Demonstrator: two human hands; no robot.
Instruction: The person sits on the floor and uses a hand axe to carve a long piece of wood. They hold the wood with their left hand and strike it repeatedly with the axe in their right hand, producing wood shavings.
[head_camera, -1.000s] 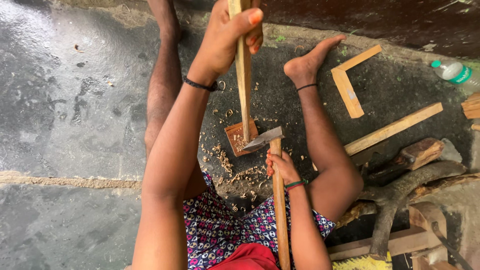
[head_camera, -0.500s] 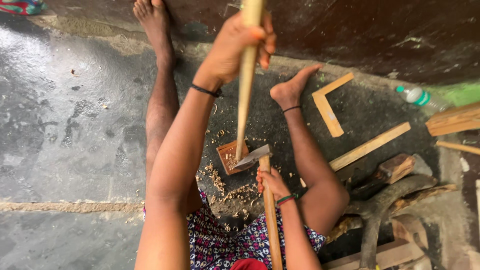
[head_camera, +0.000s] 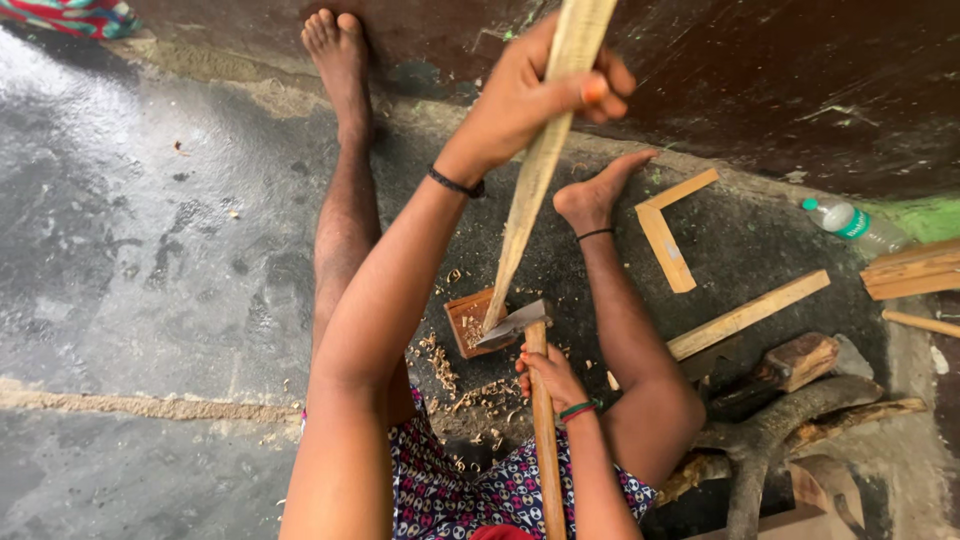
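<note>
Below the left hand, whose grip was clamped on the stick, its tip stood on the block. Right hand, closed on the hatchet, held the blade at that tip. A glancing blow could cut the nearby foot; left arm was raised, right bent low

pale stick, brown block, skull-print skirt
</note>
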